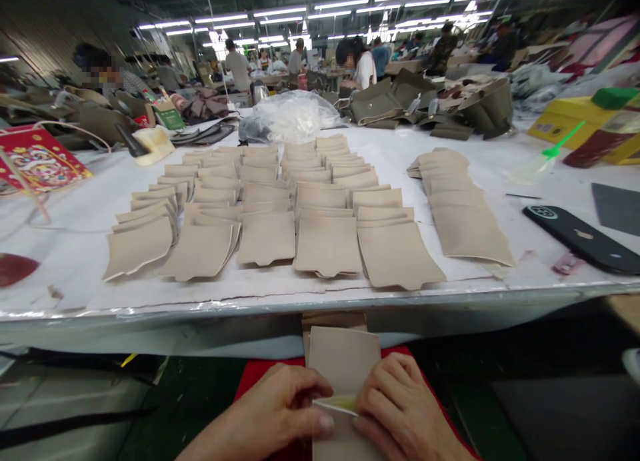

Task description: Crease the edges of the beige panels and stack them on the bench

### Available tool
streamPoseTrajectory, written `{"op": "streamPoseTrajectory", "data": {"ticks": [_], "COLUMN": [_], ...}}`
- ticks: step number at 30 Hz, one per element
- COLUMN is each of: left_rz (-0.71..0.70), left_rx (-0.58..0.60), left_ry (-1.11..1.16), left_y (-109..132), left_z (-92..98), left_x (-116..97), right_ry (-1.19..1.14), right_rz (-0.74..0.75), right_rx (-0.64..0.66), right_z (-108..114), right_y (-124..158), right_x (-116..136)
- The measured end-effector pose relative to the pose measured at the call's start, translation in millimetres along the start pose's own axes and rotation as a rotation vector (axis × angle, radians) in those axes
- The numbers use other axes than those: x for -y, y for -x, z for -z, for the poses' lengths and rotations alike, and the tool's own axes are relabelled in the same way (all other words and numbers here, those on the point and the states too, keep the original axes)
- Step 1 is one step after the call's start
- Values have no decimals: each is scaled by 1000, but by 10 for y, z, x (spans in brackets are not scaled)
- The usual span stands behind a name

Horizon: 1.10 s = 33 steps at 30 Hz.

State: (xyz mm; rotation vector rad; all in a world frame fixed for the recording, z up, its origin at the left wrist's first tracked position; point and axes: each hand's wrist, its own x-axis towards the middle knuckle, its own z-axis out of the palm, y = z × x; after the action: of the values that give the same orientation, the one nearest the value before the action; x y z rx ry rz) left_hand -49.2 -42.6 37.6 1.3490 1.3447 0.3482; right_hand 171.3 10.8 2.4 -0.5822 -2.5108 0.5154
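Fingers [314, 381] of the left hand [280, 404] are curled in against the thumb, pinching the left end of a raised edge on a taupe leather-look panel [337, 441]. The right hand [397, 404] has its fingers bunched together over the right end of that edge, thumb below, gripping it too, as far as I can make out from here. Between them the edge bows up, baring a yellowish underside.

That panel sits low before the person, over red cloth [250, 376], just short of the white-covered table [280, 294]. I'd judge it light, thin and bendy, springy rather than limp (the matching panels [327, 241] set out in rows curl by themselves). It looks smooth without being slick; breakage seems unlikely, though a nail could crease or mark the face. Both ends of the lifted edge, thumb under and fingers over, look like the sensible hold.

Its lifted edge runs crosswise and faces the table, while the body reaches back toward the person. The long axis seems to point away from the wearer, but the near end is cut off, and I can't tell whether the flat panel [345, 354] beyond is a separate piece.
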Motion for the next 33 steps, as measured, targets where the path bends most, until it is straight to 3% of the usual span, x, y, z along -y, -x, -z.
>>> {"op": "streamPoseTrajectory", "data": {"ticks": [3,9,15,19,21,25,30,33], "left_rz": [53,11,-27,-17,-2,-21,-17,14], "left_rx": [-30,-67,-57,-54,-50,-30,8,-27], "left_ry": [-44,-39,-47,-16,-19,-46,-94,-160], "left_y": [60,23,5,13,14,15,22,-10], "left_z": [-43,-105,-127,-128,-125,-110,-92,-110], "left_x": [19,-30,-8,-6,-12,-59,-153,-161], "right_ry": [2,-12,-53,-146,-159,-134,-119,-124], "right_rz": [-40,-44,-57,-53,-80,-200,-200,-194], "right_rx": [45,122,143,87,179,519,584,590], "right_z": [-20,33,51,73,131,309,406,397], "right_y": [-6,-30,-10,-36,-102,-289,-375,-360], "right_x": [21,24,-10,-53,-62,-24,33,38]}}
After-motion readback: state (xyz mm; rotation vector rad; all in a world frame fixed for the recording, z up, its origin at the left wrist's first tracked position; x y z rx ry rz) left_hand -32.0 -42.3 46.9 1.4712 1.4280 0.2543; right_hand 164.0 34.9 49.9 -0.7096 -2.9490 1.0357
